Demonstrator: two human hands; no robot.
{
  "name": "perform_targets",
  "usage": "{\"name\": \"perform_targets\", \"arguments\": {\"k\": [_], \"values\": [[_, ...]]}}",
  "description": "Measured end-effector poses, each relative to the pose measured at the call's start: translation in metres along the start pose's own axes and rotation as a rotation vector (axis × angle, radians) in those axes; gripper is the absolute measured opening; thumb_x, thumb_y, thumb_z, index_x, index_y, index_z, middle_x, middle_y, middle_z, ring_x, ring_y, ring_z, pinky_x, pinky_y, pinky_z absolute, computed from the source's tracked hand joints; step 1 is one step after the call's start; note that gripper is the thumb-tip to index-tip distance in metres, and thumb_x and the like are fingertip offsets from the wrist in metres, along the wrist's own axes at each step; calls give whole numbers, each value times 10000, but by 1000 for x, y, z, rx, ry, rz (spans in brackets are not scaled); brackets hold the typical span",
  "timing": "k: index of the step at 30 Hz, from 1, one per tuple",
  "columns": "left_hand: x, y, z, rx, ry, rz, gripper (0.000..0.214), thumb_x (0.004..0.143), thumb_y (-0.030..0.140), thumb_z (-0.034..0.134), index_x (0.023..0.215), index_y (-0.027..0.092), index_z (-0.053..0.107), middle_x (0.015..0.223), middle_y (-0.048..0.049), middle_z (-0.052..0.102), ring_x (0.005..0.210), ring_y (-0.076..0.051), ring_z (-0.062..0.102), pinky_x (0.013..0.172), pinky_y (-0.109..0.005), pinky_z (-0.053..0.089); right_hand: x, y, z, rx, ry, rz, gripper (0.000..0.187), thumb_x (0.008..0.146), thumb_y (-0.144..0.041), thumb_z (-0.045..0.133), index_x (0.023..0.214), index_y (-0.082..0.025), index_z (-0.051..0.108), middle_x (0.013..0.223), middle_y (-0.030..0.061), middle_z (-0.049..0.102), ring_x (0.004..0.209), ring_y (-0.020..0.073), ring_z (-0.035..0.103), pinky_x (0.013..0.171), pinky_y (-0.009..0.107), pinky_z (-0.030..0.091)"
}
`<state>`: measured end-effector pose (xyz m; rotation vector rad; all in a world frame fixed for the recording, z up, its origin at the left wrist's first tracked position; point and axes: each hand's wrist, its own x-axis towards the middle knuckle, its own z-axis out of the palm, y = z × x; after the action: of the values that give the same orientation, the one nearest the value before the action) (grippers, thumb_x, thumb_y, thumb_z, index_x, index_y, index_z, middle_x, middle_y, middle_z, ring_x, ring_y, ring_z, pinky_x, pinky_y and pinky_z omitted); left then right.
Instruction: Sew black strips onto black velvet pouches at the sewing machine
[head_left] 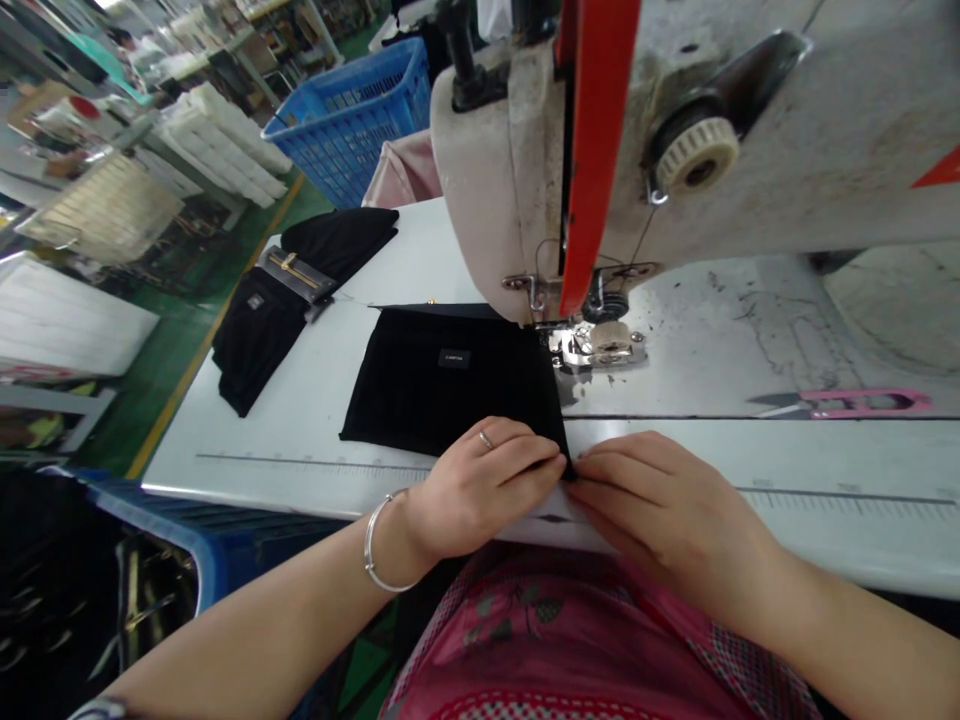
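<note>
A black fabric piece with a small grey label lies flat on the white sewing table, its far right edge at the presser foot of the sewing machine. My left hand, with a ring and a bracelet, rests on the near edge, its fingers pinching the fabric close to the near right corner. That same corner is gripped by the fingertips of my right hand. Both hands are closed and almost touching. The needle area is partly hidden behind the machine head and its red bar.
Pink thread snips lie on the right of the table. More black pieces, one with a zipper, are piled at the left. A blue crate stands behind the table; a blue bin with dark items sits at the lower left.
</note>
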<state>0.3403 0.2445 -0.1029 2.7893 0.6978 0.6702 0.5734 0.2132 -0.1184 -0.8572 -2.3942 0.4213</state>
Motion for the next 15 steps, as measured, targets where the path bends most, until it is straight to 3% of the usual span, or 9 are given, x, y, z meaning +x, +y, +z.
{"name": "perform_targets", "arguments": {"k": [6, 12, 15], "values": [[4, -1, 1, -58, -79, -64, 195, 943, 125, 507, 1109, 160, 604, 1120, -62, 664, 1042, -175, 600, 952, -350, 507, 5, 3, -2, 22, 1, 5, 142, 926, -136, 533, 1004, -176, 644, 971, 42, 650, 931, 184, 579, 828, 375, 480], [12, -4, 3, -174, 54, -222, 153, 949, 118, 482, 1053, 135, 593, 1027, -65, 666, 995, -150, 606, 923, -312, 522, 11, 11, -1, -106, -78, -15, 176, 929, -194, 544, 1088, -147, 605, 1007, 68, 619, 937, 221, 544, 839, 408, 476], [9, -4, 3, -181, 108, -194, 147, 928, 93, 517, 1046, 126, 598, 1044, -74, 663, 999, -149, 607, 917, -310, 527, 13, 11, 2, -171, -70, -98, 139, 923, -149, 529, 1014, -142, 634, 951, 73, 624, 887, 219, 539, 791, 392, 480]]}}
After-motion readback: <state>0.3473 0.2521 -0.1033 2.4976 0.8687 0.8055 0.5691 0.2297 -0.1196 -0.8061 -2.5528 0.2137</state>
